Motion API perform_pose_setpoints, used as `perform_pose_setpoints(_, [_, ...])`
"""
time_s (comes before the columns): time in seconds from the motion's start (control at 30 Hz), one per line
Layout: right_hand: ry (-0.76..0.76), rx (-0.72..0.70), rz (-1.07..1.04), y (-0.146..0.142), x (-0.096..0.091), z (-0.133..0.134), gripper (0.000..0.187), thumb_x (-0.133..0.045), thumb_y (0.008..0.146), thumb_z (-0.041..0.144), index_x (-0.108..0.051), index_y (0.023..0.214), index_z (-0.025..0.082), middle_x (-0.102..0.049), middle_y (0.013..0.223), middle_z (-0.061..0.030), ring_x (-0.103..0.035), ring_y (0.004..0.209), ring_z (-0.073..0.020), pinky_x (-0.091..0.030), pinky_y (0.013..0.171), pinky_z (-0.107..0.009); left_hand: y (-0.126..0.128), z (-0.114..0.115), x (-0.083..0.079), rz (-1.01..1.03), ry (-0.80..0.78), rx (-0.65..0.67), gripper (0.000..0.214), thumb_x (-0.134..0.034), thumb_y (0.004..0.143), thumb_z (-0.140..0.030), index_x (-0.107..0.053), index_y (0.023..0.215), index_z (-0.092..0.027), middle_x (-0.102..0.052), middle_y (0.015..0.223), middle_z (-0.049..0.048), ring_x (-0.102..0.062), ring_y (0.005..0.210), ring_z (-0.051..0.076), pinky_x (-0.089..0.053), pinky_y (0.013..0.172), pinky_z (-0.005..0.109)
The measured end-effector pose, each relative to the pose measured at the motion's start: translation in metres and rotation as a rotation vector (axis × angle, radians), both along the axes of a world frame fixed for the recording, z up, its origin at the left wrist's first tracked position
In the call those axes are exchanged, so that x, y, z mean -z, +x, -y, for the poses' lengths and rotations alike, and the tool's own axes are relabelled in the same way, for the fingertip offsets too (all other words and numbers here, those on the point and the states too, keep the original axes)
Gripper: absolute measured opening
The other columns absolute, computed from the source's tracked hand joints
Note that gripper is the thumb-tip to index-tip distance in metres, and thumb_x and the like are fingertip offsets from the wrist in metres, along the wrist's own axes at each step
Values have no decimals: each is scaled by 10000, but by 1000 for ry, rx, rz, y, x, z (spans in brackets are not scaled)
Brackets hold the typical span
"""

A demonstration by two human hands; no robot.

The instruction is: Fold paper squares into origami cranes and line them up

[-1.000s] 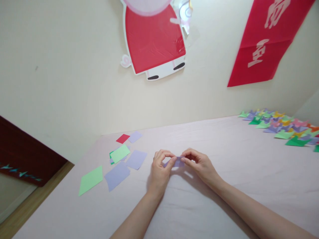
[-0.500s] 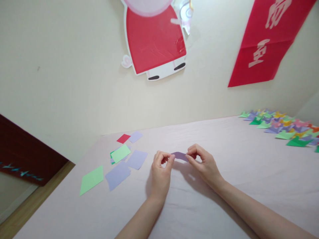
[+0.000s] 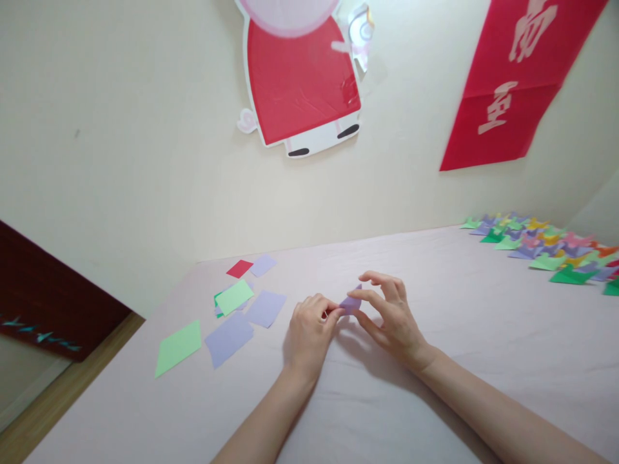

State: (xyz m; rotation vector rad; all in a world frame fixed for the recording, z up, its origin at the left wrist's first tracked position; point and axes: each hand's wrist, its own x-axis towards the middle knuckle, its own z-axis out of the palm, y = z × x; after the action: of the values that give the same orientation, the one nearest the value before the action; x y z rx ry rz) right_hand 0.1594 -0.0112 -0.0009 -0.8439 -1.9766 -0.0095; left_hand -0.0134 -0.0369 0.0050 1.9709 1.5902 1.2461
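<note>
A small folded piece of purple paper (image 3: 351,304) is held just above the pale cloth, in the middle of the view. My left hand (image 3: 312,328) is closed, its thumb and forefinger pinching the paper's left end. Around the right end is my right hand (image 3: 389,316), with its fingers apart. Its forefinger and thumb are at the paper's edges, touching or very close to it. The folds on the far side are hidden.
Left of my hands lie loose purple sheets (image 3: 229,339), green sheets (image 3: 178,348) and a red sheet (image 3: 239,269). Rows of folded paper shapes (image 3: 549,248) stand at the right. Behind the pale cloth surface (image 3: 387,412) rises a wall with a red cartoon cutout (image 3: 302,77).
My right hand has loosened its pinch and spread its fingers. The purple paper has gone from a bowed strip between both hands to a piece standing up from my left fingertips.
</note>
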Motion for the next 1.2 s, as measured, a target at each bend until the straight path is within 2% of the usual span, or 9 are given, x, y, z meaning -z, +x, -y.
perform_pose_setpoints(0.13, [-12,14,44,0,0,-1,154,-607,843,176,-635,981,239,-515,1256,-104,-460,1114,-306,-366,934,-475,-4,1,-4,-292,96,-24,104,-658,868,-244,-641,770,-216,-646,780,-2,-548,781,186,-335,733,327])
perform_pose_setpoints(0.5, [-100,-13,-6,0,0,-2,116,-622,854,253,-659,964,259,-585,1220,-82,-478,1124,-298,-353,954,-471,-2,4,-4,-420,202,-21,100,-605,910,-238,-640,818,-223,-659,816,8,-534,817,194,-326,743,345])
perform_pose_setpoints(0.6, [-322,-91,-192,0,6,-7,208,-603,872,317,-607,1068,248,-625,1083,-82,-543,1038,-267,-397,917,-449,-2,4,-7,-565,312,-4,93,-583,923,-238,-633,846,-224,-670,831,18,-529,822,199,-318,758,359])
perform_pose_setpoints(0.67, [-558,-163,-352,-1,13,-11,282,-585,875,352,-553,1127,228,-624,904,-40,-585,863,-217,-457,809,-391,-1,4,-8,-634,365,-1,110,-563,933,-239,-626,844,-224,-674,821,22,-535,819,202,-316,774,370])
perform_pose_setpoints(0.73, [-734,-219,-492,-3,19,-15,337,-605,850,383,-529,1131,214,-602,870,-17,-574,775,-181,-479,723,-339,-1,4,-10,-661,399,-5,123,-552,938,-231,-621,837,-227,-675,809,19,-544,818,202,-315,791,376])
perform_pose_setpoints(0.83, [-817,-225,-607,-5,22,-18,396,-678,778,408,-549,1095,209,-596,966,-31,-568,833,-175,-483,725,-318,0,4,-10,-681,422,-30,141,-543,939,-213,-618,821,-235,-680,804,14,-550,812,198,-309,812,381])
perform_pose_setpoints(0.9, [-882,-245,-662,-6,20,-16,432,-716,738,414,-555,1082,207,-602,924,-19,-582,836,-176,-481,740,-318,-1,4,-10,-688,420,-45,149,-537,940,-202,-621,823,-240,-686,814,14,-553,815,197,-304,821,384])
perform_pose_setpoints(1.07, [-1158,-436,-816,-10,7,-7,551,-780,674,390,-513,1126,221,-657,891,-7,-629,779,-166,-482,700,-291,-2,3,-9,-649,437,-38,135,-542,932,-181,-642,879,-255,-697,853,15,-578,846,202,-299,855,388])
perform_pose_setpoints(1.2, [-1240,-505,-895,-13,3,-4,592,-825,621,344,-525,1119,230,-687,903,-7,-649,769,-167,-490,700,-288,-2,3,-9,-614,478,-54,115,-559,927,-185,-643,893,-256,-701,865,10,-580,849,194,-305,860,384])
